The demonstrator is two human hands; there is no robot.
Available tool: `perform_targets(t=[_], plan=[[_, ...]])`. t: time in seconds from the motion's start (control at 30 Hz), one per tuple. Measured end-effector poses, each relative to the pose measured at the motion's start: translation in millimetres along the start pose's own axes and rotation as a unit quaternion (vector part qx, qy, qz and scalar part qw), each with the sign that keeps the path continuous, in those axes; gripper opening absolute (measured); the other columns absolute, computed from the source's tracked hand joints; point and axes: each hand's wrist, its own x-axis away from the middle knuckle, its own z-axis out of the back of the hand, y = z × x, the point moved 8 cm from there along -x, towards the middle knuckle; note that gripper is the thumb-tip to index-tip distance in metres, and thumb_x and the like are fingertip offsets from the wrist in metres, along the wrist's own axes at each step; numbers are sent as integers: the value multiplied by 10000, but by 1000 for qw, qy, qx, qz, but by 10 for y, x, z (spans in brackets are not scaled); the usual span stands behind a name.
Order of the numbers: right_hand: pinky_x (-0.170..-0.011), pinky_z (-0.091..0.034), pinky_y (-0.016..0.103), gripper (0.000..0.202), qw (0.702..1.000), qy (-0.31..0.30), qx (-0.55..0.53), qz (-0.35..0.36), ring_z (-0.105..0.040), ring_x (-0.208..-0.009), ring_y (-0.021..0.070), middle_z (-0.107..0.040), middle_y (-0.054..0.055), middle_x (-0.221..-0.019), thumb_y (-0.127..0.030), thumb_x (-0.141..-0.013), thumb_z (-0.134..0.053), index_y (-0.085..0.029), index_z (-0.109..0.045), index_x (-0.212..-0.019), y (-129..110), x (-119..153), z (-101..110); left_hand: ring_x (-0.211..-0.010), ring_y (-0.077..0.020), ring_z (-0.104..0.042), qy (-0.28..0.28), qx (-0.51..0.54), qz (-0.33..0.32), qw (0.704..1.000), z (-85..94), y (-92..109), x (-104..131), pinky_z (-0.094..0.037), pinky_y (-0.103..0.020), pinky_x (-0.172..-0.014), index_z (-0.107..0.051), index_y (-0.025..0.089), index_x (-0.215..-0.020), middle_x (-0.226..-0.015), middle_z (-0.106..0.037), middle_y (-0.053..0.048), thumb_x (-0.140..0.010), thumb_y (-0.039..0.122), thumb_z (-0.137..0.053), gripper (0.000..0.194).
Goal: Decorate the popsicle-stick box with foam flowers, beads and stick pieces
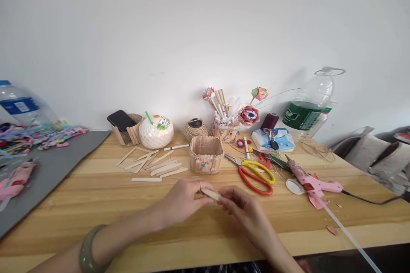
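A pale wooden craft stick (211,195) is pinched between my two hands above the table. My left hand (185,198), with a ring on one finger, grips its left end. The fingers of my right hand (241,204) close on the other end. Just beyond them stands a small basket made of craft sticks (206,158), trimmed along the rim and decorated with small beads. Several loose craft sticks (165,166) lie scattered to its left. Scissors with red and yellow handles (256,177) rest to its right.
At the right lies a pink hot glue gun (315,185) with a long glue stick in it. Along the wall stand a stick holder with a phone (121,120), a wrapped coconut (156,134), a twine ball (194,130), a pen holder (226,133) and a large plastic bottle (304,113).
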Motion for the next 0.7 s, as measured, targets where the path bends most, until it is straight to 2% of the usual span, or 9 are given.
perform_targets(t=[0.1, 0.17, 0.3, 0.43, 0.57, 0.63, 0.7], plan=[[-609, -464, 248, 253, 996, -5, -79, -50, -616, -686, 174, -689, 45, -774, -374, -797, -556, -168, -648, -913, 73, 140, -106, -733, -179, -610, -59, 90, 90, 990, -143, -187, 22, -435, -265, -692, -706, 175, -813, -773, -707, -18, -722, 211, -607, 139], [-603, -459, 236, 270, 994, -18, -74, -74, -616, -664, 169, -691, 37, -743, -362, -796, -558, -163, -655, -950, 137, 237, -192, -690, -163, -597, -93, 141, 141, 976, -218, -278, 61, -435, -247, -660, -700, 140, -791, -725, -698, -15, -649, 206, -664, 161], [-597, -457, 221, 269, 997, -2, -13, -70, -623, -642, 170, -691, 21, -701, -371, -819, -514, -179, -682, -902, 229, 382, -295, -674, -149, -585, -132, 172, 171, 961, -296, -348, 114, -434, -242, -662, -692, 128, -761, -716, -694, -14, -605, 232, -692, 187], [-682, -472, 236, 272, 998, 52, 35, -22, -642, -726, 185, -713, 31, -812, -363, -831, -498, -206, -671, -971, 216, 463, -319, -686, -156, -586, -136, 161, 168, 963, -300, -385, 112, -427, -257, -677, -671, 132, -796, -726, -691, -16, -635, 259, -666, 206], [-696, -482, 230, 275, 996, 50, 70, 13, -652, -761, 181, -711, 35, -849, -354, -878, -442, -217, -656, -984, 159, 456, -295, -700, -165, -597, -117, 206, 178, 955, -280, -425, 97, -430, -282, -704, -611, 132, -837, -723, -675, -20, -656, 279, -648, 236], [-687, -489, 226, 276, 992, 52, 109, 30, -652, -759, 175, -700, 35, -821, -348, -894, -422, -221, -664, -924, 138, 405, -196, -702, -167, -597, -95, 213, 177, 956, -245, -454, 81, -432, -290, -710, -589, 139, -809, -706, -656, -14, -660, 266, -635, 201], [-699, -502, 247, 268, 981, 87, 168, 40, -649, -769, 181, -681, 55, -835, -333, -892, -428, -205, -663, -902, 139, 329, -13, -713, -172, -594, -73, 202, 175, 961, -206, -497, 66, -430, -298, -719, -575, 146, -785, -693, -637, -8, -667, 239, -613, 155]])
